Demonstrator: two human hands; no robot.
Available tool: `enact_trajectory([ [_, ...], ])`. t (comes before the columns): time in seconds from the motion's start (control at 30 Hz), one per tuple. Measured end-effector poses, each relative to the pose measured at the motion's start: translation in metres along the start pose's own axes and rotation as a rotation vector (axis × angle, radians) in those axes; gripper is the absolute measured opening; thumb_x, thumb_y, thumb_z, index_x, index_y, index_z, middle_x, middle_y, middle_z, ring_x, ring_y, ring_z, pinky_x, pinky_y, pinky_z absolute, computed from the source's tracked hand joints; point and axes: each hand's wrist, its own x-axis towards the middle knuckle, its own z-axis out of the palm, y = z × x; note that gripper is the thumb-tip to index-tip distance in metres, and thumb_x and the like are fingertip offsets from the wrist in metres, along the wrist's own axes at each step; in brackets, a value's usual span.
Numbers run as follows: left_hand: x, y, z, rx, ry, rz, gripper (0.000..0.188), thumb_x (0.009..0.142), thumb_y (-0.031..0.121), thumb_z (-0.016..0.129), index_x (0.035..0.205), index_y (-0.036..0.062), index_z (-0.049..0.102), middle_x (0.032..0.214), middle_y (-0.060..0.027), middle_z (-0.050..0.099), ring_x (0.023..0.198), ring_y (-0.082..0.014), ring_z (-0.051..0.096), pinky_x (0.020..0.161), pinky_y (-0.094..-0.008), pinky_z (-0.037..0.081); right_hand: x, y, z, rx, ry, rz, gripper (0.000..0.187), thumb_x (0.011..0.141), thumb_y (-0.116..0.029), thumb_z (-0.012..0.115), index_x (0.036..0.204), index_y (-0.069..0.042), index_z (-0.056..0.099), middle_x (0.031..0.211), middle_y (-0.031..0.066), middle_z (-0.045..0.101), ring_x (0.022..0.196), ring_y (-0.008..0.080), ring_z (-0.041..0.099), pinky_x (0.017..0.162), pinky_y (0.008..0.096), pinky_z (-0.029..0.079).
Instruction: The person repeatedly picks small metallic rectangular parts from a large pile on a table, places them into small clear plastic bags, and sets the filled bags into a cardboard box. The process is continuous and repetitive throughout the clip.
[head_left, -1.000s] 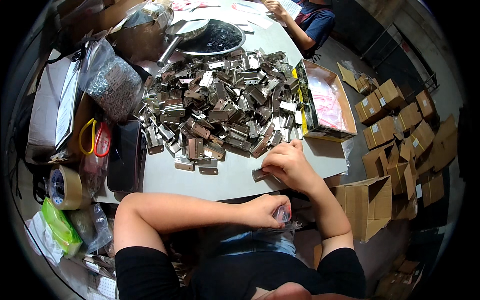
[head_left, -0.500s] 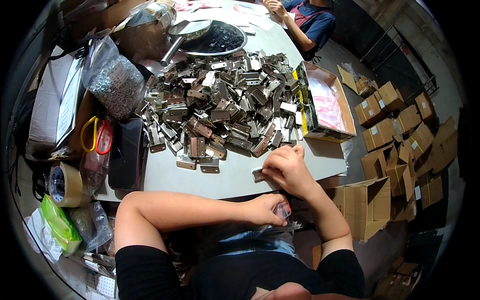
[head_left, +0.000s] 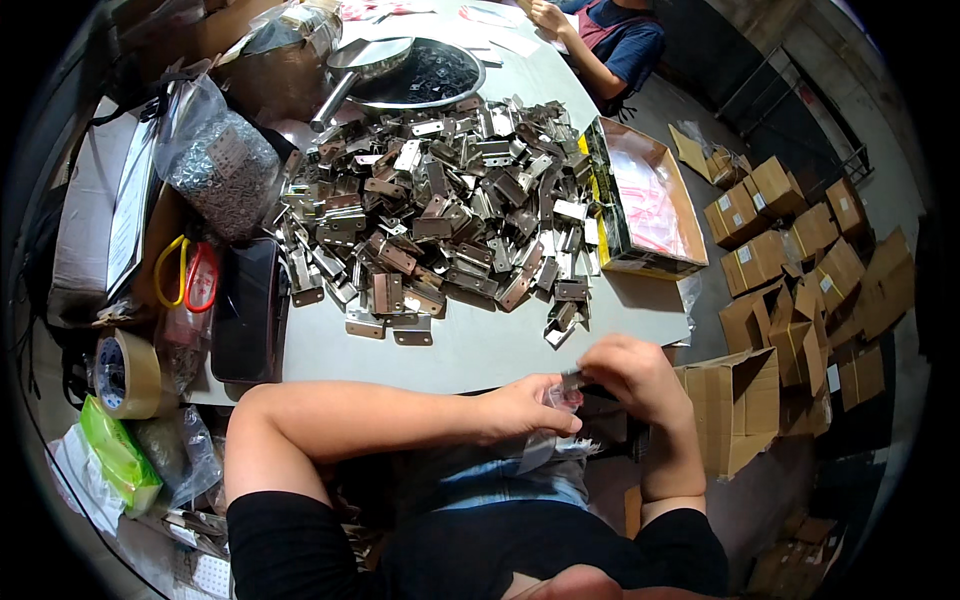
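At the table's near edge my left hand [head_left: 525,408] is closed on a small clear plastic bag [head_left: 562,398] with a pinkish-red part. Just right of it, my right hand [head_left: 640,376] pinches a small metal bracket [head_left: 573,380] at the bag's upper end. Whether the bracket is inside the bag's mouth I cannot tell. Beyond both hands spreads a big heap of shiny metal brackets [head_left: 430,230] with holes in them. A few brackets [head_left: 563,322] lie at the heap's near right edge.
An open box [head_left: 690,262] of pink-edged plastic bags stands right of the heap. Behind it is a steel bowl [head_left: 478,90] of dark parts with a metal scoop [head_left: 345,92]. Scissors [head_left: 172,272], tape [head_left: 128,372] and a phone-like dark case [head_left: 247,320] sit left. Another person [head_left: 625,45] sits at the far right.
My right hand has carried a bracket from the tabletop toward me, to the bag in my left hand. The left hand has risen slightly. A few brackets now lie at the heap's near right edge.
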Motion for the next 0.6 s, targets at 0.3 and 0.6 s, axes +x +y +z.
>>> enact_trajectory([
  [0.3,-0.004,0.000,0.000,0.002,-0.168,-0.201,0.034,0.086,0.014,0.072,0.112,0.0093,0.050,0.087,0.0022,0.055,0.072,-0.0060,0.054,0.059,-0.0205,0.045,0.011,0.022,0.008,0.170,-0.039,0.027,0.012,0.084,-0.010,0.067,0.094,-0.002,0.067,0.082,0.0117,0.064,0.075,0.0246,0.063,0.069,0.0345,0.051],
  [0.6,-0.002,0.003,0.000,0.220,-0.131,-0.181,0.036,0.085,0.012,0.072,0.114,0.0091,0.049,0.086,0.0035,0.054,0.062,-0.0037,0.047,0.049,-0.0189,0.036,0.033,0.031,0.028,-0.320,0.214,0.109,0.026,0.075,-0.005,0.066,0.101,-0.003,0.067,0.093,0.0148,0.066,0.084,0.0322,0.065,0.075,0.0396,0.052],
])
